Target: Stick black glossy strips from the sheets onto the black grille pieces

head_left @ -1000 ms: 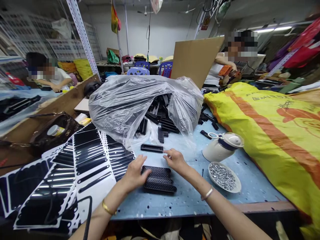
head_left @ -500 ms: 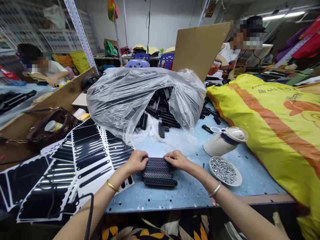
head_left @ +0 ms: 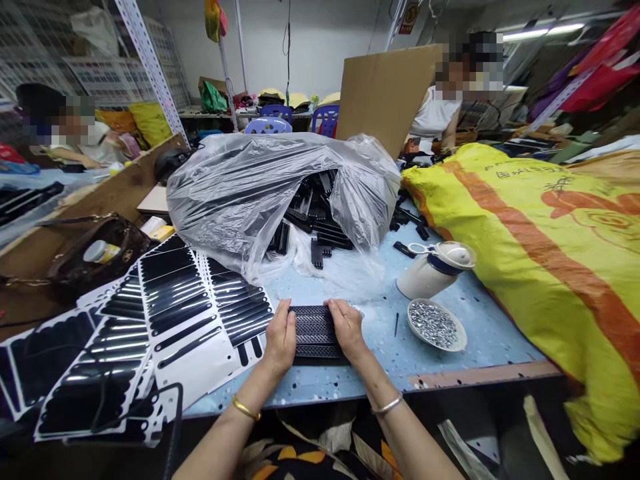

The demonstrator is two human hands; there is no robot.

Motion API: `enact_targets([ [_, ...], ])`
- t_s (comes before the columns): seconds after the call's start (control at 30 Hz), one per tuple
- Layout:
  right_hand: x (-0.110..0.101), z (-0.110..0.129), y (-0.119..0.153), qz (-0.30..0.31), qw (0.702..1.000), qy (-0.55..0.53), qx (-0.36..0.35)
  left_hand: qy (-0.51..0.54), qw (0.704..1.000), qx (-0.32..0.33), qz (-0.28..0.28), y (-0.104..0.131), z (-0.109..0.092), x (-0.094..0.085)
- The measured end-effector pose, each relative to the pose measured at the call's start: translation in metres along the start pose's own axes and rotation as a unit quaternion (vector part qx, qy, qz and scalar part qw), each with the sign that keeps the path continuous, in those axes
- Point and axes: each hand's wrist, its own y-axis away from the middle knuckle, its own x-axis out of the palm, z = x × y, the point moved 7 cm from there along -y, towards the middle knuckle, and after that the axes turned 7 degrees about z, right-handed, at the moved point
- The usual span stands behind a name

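Several black perforated strips (head_left: 316,328) lie side by side in a block on the blue speckled table (head_left: 345,387). My left hand (head_left: 281,337), with a gold bangle at the wrist, presses against the left ends of the strips. Against their right ends is my right hand (head_left: 349,328), a silver bangle on that wrist. The fingers of both hands are closed around the block's ends. Behind it, a clear plastic bag (head_left: 240,193) spills black plastic parts (head_left: 333,233).
Sheets of black stickers (head_left: 177,300) spread out at the left, near a brown bag (head_left: 107,247). On the right are a bowl (head_left: 435,325) of small metal pieces, a white mug (head_left: 430,273) and a yellow sack (head_left: 540,233). Two people sit farther back.
Both hands have moved from the far corners of the block down along its ends, and the strips now sit more evenly aligned. The view has shifted slightly.
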Motion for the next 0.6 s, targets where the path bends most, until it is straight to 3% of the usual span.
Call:
enact_targets([
  [0.13,-0.005,0.001,-0.007,-0.004,0.999,-0.021,0.033,-0.018,1.0,0.014,0.014,-0.009,-0.006,-0.001],
  [0.23,-0.023,0.003,-0.003,-0.001,0.998,-0.039,0.056,-0.032,0.999,0.029,0.015,-0.004,-0.011,-0.007],
  [0.33,-0.049,0.008,0.022,-0.01,0.995,-0.033,0.091,-0.077,0.994,0.077,0.005,0.015,-0.015,-0.034],
  [0.43,-0.062,0.014,0.059,-0.003,0.995,-0.022,0.098,-0.179,0.974,0.139,0.0,0.049,-0.011,-0.079],
  [0.5,-0.049,0.022,0.081,0.043,0.996,0.021,0.072,-0.265,0.956,0.126,-0.01,0.074,0.004,-0.113],
  [0.6,0.003,0.052,0.106,0.125,0.99,0.019,-0.064,-0.364,0.93,0.046,-0.023,0.111,0.034,-0.151],
])
